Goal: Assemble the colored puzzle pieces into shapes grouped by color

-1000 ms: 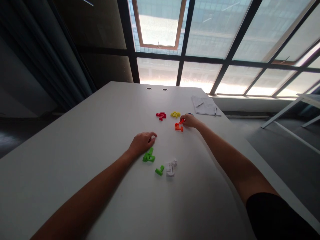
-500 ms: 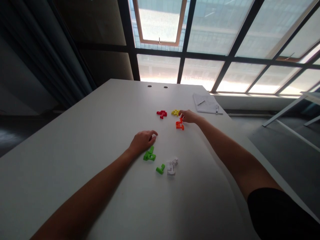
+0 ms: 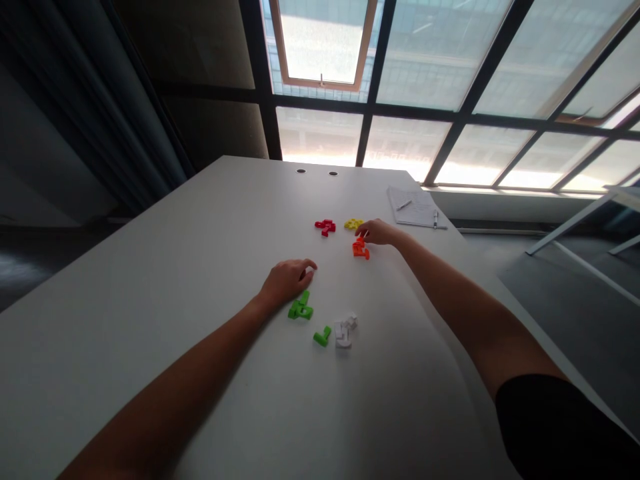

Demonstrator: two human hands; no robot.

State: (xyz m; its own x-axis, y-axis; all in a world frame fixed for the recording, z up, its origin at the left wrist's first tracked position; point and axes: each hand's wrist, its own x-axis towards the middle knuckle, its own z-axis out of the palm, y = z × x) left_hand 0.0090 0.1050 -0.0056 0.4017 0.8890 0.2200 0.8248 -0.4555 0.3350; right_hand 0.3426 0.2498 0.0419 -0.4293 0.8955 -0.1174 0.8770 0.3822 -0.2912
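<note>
My left hand (image 3: 285, 280) rests on the white table with its index finger stretched out and the thumb a little apart; it holds nothing. Just below it lies a cluster of green plastic pieces (image 3: 301, 308). A separate green piece (image 3: 323, 337) sits nearer to me, beside white pieces (image 3: 345, 331). Farther out, my right hand (image 3: 377, 232) reaches down to the orange plastic pieces (image 3: 361, 250), its bent fingertips closed at the upper one. Part of that piece is hidden by the fingers. Yellow pieces (image 3: 353, 224) lie right behind this hand, and red pieces (image 3: 325, 227) to their left.
On the table's (image 3: 225, 200) far right are sheets of paper (image 3: 415, 208) with pens on them. Two round cable holes show near the far edge. Windows stand behind, a dark curtain (image 3: 135, 100) hangs at left, and another table (image 3: 620, 193) is at right.
My right hand has shifted slightly left and down, its fingertips lower at the orange pieces. My left hand stays in place. The whole view has moved very slightly.
</note>
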